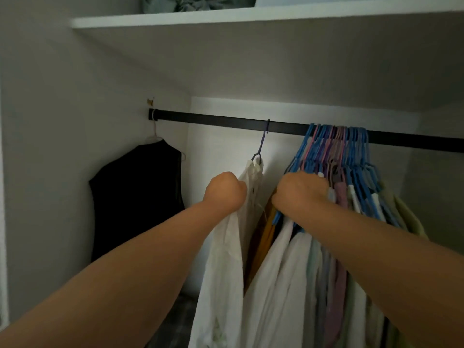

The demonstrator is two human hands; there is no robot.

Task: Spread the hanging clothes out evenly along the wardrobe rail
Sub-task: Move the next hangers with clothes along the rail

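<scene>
While most of the clothes are bunched together, the spreading looks only just begun. Running left to right and dipping toward the right in this view, the dark wardrobe rail (213,120) carries a tight cluster of blue and pink hangers (336,144) right of its middle. One white shirt (226,259) hangs apart on a dark hanger (263,139) near the rail's middle, and a black garment (136,197) hangs at the far left end — bare rail lies between them. Curled into a fist, the left hand (224,190) grips the white shirt's shoulder. With fingers hidden among the hangers, the right hand (300,192) appears to clutch the bunch — I cannot tell exactly what. Garments hang lengthwise straight down. Above, a white shelf (226,17) holds folded green fabric (198,3).
</scene>
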